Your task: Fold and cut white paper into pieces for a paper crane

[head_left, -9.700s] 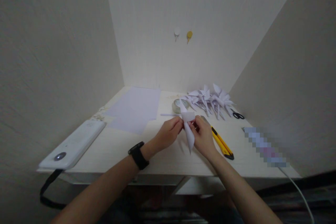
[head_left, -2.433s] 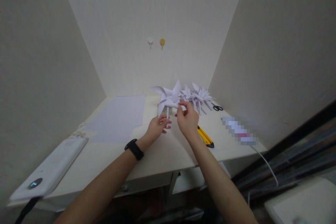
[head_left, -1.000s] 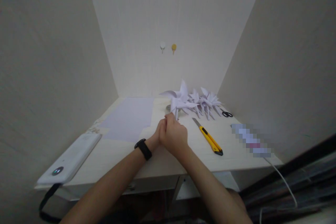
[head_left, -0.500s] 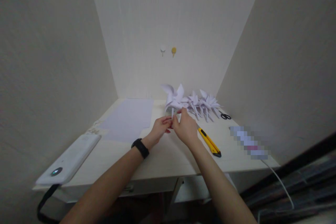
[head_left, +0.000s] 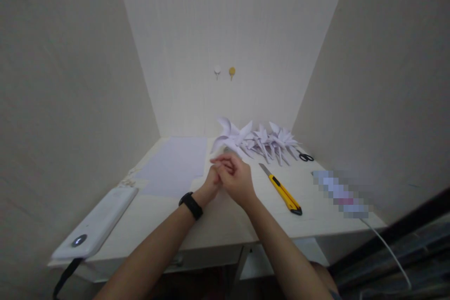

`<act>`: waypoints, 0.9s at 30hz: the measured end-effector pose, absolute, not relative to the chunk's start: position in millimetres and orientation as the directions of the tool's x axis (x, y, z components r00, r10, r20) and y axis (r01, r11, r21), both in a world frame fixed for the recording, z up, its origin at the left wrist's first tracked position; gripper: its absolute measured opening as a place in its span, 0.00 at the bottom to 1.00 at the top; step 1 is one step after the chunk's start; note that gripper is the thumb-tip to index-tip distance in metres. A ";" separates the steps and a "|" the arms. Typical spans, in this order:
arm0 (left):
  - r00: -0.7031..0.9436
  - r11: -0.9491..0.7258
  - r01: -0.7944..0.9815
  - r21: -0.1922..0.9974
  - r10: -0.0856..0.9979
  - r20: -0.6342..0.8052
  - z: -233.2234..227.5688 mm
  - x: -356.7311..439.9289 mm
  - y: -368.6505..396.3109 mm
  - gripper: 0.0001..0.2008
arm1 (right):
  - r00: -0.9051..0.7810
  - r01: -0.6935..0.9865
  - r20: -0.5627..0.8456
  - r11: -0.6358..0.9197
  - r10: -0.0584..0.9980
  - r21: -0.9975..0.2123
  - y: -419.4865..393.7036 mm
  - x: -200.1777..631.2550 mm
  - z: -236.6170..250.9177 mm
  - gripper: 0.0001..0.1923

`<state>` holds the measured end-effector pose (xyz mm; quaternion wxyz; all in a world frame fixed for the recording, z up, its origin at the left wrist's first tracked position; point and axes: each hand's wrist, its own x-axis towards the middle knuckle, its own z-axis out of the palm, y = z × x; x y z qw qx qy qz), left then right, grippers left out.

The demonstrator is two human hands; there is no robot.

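My left hand [head_left: 211, 182] and my right hand [head_left: 236, 179] are pressed together above the middle of the pale table [head_left: 218, 227]. A white paper pinwheel [head_left: 232, 136] stands just above them. Its stick runs down between my hands and is hidden there. My left wrist carries a black band [head_left: 191, 205]. My right hand covers most of the left one's fingers.
Several more paper pinwheels [head_left: 277, 140] lie at the back right, with black scissors [head_left: 306, 156] beside them. A yellow utility knife [head_left: 283, 190] lies right of my hands. White sheets [head_left: 176, 164] lie at the back left, a white device [head_left: 94, 222] on the left edge, a blurred object [head_left: 339, 193] at the right.
My hands have closed together around the stick, after being side by side with fingers on it half a second ago. The pinwheel's blades have turned to a new angle.
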<state>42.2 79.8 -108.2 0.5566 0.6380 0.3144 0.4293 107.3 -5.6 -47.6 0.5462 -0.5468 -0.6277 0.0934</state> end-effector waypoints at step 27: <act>0.559 0.112 -0.083 0.990 0.828 -0.047 -98.4 52.3 67.2 0.16 | 0.459 0.857 0.520 -0.206 0.720 -0.473 -3.6 222.9 -73.8 0.12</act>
